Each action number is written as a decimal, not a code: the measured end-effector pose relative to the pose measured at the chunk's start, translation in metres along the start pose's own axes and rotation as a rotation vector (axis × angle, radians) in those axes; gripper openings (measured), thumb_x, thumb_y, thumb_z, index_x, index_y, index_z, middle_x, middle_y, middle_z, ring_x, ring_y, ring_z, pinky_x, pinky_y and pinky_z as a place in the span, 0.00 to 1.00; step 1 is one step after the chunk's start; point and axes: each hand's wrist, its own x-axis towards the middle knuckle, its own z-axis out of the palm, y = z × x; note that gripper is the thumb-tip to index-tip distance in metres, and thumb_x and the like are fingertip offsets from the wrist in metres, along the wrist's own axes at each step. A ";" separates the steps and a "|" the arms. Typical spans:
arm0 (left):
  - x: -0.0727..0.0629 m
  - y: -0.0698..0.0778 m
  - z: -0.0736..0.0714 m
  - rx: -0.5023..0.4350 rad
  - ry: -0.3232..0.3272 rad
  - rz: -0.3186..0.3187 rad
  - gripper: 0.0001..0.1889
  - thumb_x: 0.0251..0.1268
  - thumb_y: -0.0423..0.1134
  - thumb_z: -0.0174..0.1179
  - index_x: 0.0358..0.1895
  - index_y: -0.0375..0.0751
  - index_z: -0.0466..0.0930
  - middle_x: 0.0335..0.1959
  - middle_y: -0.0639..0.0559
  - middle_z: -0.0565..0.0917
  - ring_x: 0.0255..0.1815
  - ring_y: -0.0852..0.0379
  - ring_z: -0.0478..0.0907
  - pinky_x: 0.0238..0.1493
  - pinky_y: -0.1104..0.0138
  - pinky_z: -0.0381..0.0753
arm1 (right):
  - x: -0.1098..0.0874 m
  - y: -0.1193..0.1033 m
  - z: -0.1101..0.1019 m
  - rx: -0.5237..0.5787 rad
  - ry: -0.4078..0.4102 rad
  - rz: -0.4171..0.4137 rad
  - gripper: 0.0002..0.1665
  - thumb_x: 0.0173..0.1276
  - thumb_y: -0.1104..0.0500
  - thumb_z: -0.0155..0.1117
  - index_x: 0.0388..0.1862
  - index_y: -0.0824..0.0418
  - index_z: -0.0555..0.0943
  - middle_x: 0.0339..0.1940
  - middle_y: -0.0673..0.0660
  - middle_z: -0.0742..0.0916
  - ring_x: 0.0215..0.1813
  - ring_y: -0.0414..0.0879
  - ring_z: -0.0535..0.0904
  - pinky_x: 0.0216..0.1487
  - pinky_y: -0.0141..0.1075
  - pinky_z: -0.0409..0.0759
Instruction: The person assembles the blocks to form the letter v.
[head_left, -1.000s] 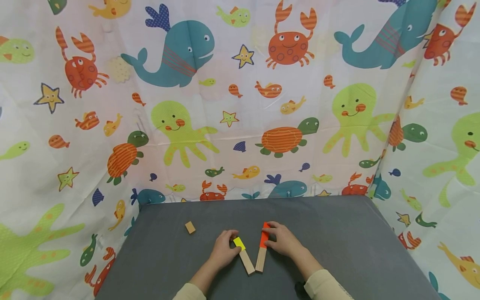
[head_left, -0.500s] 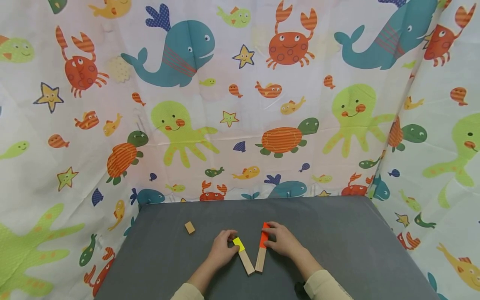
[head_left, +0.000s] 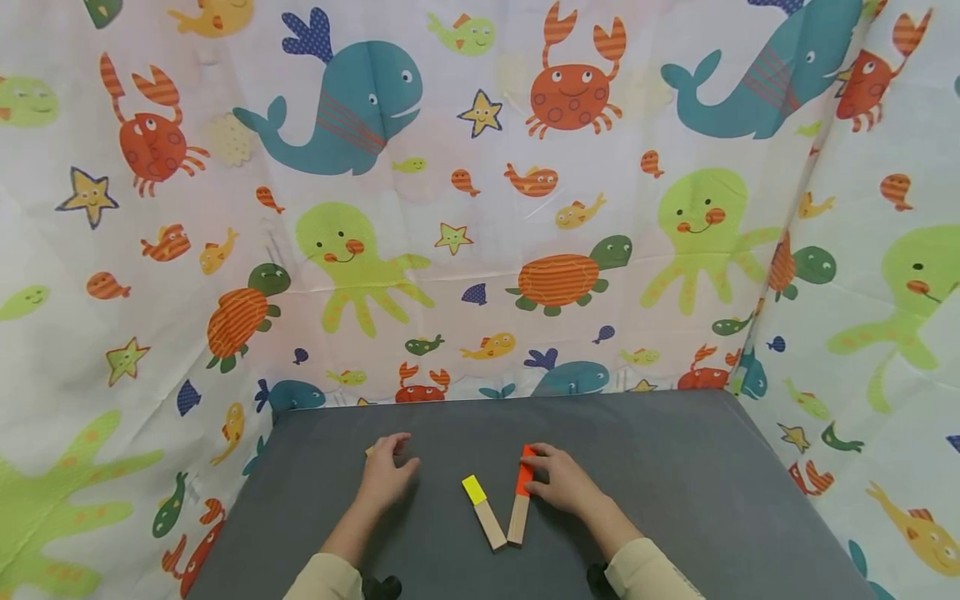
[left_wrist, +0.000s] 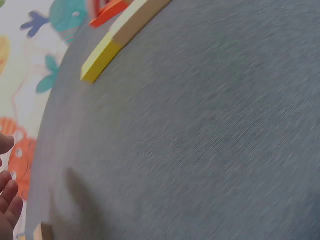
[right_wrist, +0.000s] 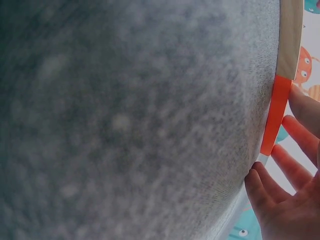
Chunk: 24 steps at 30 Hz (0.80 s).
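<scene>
My left hand (head_left: 385,477) reaches over the left part of the table, fingers spread and loosely bent. A small plain wooden block (head_left: 369,451) lies behind it, mostly hidden; the left wrist view shows this wooden block (left_wrist: 43,231) low, beside the fingers. My right hand (head_left: 566,482) holds an orange block (head_left: 523,483), index finger across it and thumb at its side; fingertips meet its edge in the right wrist view. A longer plain block (head_left: 517,522) continues the orange one. A yellow block (head_left: 474,490) with another plain block (head_left: 490,525) forms the V's other arm, untouched.
The dark grey tabletop (head_left: 660,467) runs back to a white curtain (head_left: 450,321) printed with sea animals, which also hangs at both sides. Small dark objects (head_left: 381,587) sit close to both sleeves.
My left hand has let go of the yellow block and moved left and away to the small wooden block. My right hand stays on the orange block. The view has shifted slightly.
</scene>
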 end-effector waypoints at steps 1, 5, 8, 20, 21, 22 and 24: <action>0.002 -0.002 -0.004 0.006 0.013 -0.012 0.24 0.63 0.36 0.69 0.62 0.36 0.77 0.54 0.39 0.79 0.56 0.44 0.77 0.59 0.46 0.77 | 0.000 0.000 0.000 0.000 -0.001 0.001 0.28 0.68 0.53 0.71 0.66 0.57 0.80 0.73 0.65 0.73 0.72 0.66 0.70 0.69 0.62 0.70; 0.007 -0.011 -0.014 0.019 0.047 -0.052 0.26 0.63 0.36 0.68 0.64 0.35 0.76 0.55 0.38 0.78 0.58 0.42 0.76 0.60 0.46 0.76 | 0.000 -0.001 -0.001 -0.003 0.000 0.007 0.28 0.68 0.53 0.71 0.66 0.56 0.81 0.73 0.64 0.73 0.72 0.66 0.69 0.69 0.62 0.70; 0.009 -0.020 -0.019 0.043 0.061 -0.066 0.28 0.62 0.36 0.68 0.65 0.36 0.75 0.58 0.35 0.74 0.60 0.38 0.72 0.61 0.42 0.74 | 0.000 0.000 -0.001 -0.001 0.002 0.009 0.28 0.68 0.53 0.71 0.66 0.56 0.81 0.73 0.64 0.73 0.72 0.66 0.70 0.69 0.62 0.70; 0.014 -0.061 -0.033 0.111 0.015 -0.134 0.36 0.62 0.33 0.65 0.73 0.28 0.63 0.71 0.25 0.64 0.72 0.27 0.62 0.71 0.36 0.62 | 0.000 0.000 -0.001 0.002 0.002 -0.002 0.28 0.68 0.53 0.71 0.66 0.57 0.80 0.73 0.65 0.73 0.72 0.66 0.69 0.69 0.62 0.70; 0.014 -0.063 -0.033 0.116 0.004 -0.141 0.36 0.63 0.33 0.64 0.73 0.27 0.62 0.71 0.25 0.64 0.72 0.27 0.62 0.71 0.37 0.62 | 0.000 0.000 -0.001 0.005 0.004 -0.002 0.28 0.68 0.53 0.71 0.66 0.57 0.80 0.73 0.65 0.73 0.72 0.67 0.69 0.69 0.62 0.70; 0.014 -0.065 -0.033 0.120 -0.008 -0.147 0.36 0.64 0.34 0.64 0.73 0.26 0.61 0.71 0.24 0.64 0.72 0.27 0.62 0.71 0.37 0.62 | 0.000 0.000 0.000 0.009 0.007 -0.003 0.28 0.68 0.53 0.71 0.66 0.57 0.81 0.73 0.66 0.73 0.72 0.67 0.69 0.68 0.63 0.70; 0.013 -0.068 -0.033 0.129 -0.025 -0.155 0.37 0.64 0.34 0.63 0.74 0.25 0.59 0.71 0.23 0.64 0.72 0.26 0.63 0.71 0.37 0.62 | 0.000 0.001 0.000 0.012 0.008 -0.002 0.28 0.68 0.54 0.71 0.66 0.57 0.81 0.73 0.66 0.73 0.72 0.67 0.69 0.68 0.63 0.70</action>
